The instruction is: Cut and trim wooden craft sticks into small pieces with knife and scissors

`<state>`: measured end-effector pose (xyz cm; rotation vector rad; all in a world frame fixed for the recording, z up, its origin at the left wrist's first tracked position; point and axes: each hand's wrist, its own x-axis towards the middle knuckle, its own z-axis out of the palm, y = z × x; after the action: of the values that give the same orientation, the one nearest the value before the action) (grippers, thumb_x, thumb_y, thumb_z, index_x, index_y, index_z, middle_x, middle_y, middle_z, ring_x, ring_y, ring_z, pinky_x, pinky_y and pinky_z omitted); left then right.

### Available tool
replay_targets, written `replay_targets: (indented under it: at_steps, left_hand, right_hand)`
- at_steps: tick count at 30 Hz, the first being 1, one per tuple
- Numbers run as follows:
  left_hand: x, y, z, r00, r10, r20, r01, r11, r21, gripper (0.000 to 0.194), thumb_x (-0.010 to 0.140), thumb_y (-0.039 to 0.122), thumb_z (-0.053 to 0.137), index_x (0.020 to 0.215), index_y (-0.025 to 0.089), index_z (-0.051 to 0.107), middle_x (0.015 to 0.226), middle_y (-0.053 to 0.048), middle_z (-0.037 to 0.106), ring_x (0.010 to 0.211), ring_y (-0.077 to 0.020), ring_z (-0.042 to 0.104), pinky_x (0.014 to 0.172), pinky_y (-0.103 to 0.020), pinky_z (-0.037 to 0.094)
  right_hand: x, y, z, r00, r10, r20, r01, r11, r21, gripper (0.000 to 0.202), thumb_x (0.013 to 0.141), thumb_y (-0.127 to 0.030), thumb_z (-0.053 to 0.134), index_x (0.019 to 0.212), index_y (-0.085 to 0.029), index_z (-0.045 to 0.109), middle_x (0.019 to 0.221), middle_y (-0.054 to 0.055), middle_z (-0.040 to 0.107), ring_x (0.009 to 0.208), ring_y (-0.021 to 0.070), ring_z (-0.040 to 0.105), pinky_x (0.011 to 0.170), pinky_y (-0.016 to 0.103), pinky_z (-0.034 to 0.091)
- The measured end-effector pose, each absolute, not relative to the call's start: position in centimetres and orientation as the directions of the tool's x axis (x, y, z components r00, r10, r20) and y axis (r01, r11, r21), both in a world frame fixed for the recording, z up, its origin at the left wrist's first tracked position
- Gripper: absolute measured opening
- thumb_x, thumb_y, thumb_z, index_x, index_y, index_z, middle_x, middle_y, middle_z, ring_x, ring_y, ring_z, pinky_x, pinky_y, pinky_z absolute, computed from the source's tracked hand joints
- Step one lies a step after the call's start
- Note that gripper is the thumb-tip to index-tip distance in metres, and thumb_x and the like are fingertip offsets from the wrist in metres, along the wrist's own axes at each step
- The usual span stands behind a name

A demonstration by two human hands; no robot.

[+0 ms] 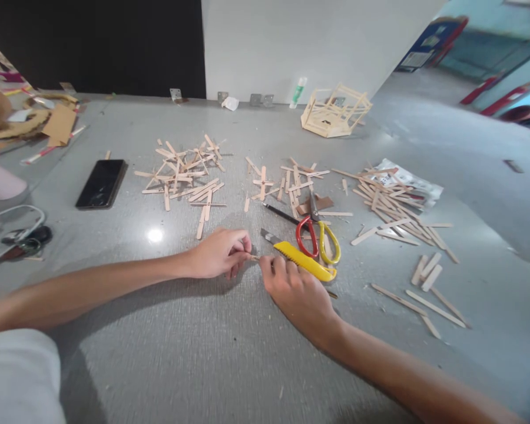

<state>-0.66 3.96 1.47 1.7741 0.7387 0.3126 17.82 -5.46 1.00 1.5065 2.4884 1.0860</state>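
Observation:
Both hands are close together over the grey table (194,353), with a small wooden stick piece (254,257) between their fingertips. My left hand (223,253) pinches its left end between thumb and fingers. The other end is in the curled fingers of my right hand (294,288), which hide most of it. Just beyond my right hand lies a yellow cutter (304,260) with its blade out, pointing up and left. Scissors with one red and one yellow handle (318,235) lie behind the cutter, across a black pen (280,212).
Wooden sticks (181,168) lie in a heap at the back left, with more (393,206) by a plastic bag (417,182) at right. A hexagonal stick frame (335,115) and a glue tube (298,93) are at the back. A phone (101,184) and cables (26,235) lie left.

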Motion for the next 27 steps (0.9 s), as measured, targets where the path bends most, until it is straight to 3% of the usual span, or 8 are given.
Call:
replay_targets:
  at_steps: [8,14,17,22,27]
  left_hand:
    - [-0.6,4.0,1.3,0.780,0.607,-0.151,0.297,-0.147,0.944,0.019,0.098,0.028,0.053,0.085,0.021,0.040,0.055,0.004,0.060,0.042,-0.0115,0.058,0.042,-0.017,0.041]
    - [-0.7,4.0,1.4,0.783,0.605,-0.143,0.293,-0.156,0.943,0.017,0.099,0.029,0.050,0.087,0.022,0.039,0.057,0.004,0.059,0.044,-0.0125,0.058,0.042,-0.019,0.041]
    - [-0.7,4.2,1.7,0.784,0.605,-0.143,0.328,-0.207,0.922,0.015,0.099,0.031,0.049,0.091,0.021,0.042,0.057,0.005,0.060,0.044,-0.0121,0.058,0.045,-0.019,0.041]
    - [-0.6,4.6,2.2,0.808,0.560,-0.184,0.397,-0.287,0.872,0.035,0.101,0.031,0.043,0.070,0.016,0.050,0.058,0.000,0.060,0.041,-0.0093,0.057,0.048,-0.020,0.043]
    - [-0.6,4.6,2.0,0.843,0.523,-0.126,0.351,-0.357,0.866,0.033,0.095,0.019,0.042,0.064,0.015,0.050,0.054,0.003,0.054,0.040,-0.0066,0.050,0.046,-0.017,0.036]
  right_hand:
    - [17.9,-5.3,0.9,-0.544,0.783,0.303,0.746,0.286,0.601,0.020,0.092,-0.006,0.047,0.078,-0.016,0.057,0.058,-0.001,0.054,0.049,0.0122,0.051,0.050,0.027,0.028]
    - [18.8,-4.6,1.2,-0.613,0.756,0.230,0.725,0.423,0.543,0.022,0.094,-0.005,0.044,0.082,-0.016,0.058,0.063,0.002,0.059,0.053,0.0144,0.053,0.052,0.029,0.029]
    - [19.2,-4.3,1.3,-0.598,0.765,0.241,0.735,0.403,0.545,0.020,0.092,-0.003,0.046,0.085,-0.017,0.058,0.067,0.002,0.060,0.056,0.0149,0.055,0.054,0.029,0.031]
    - [19.1,-4.5,1.3,-0.563,0.769,0.303,0.741,0.308,0.597,0.017,0.091,-0.003,0.049,0.085,-0.016,0.058,0.064,0.000,0.056,0.055,0.0132,0.052,0.054,0.028,0.030]
    - [19.4,-4.5,1.8,-0.650,0.708,0.276,0.681,0.380,0.626,0.019,0.092,-0.004,0.048,0.082,-0.016,0.059,0.063,0.000,0.054,0.055,0.0135,0.051,0.055,0.030,0.028]
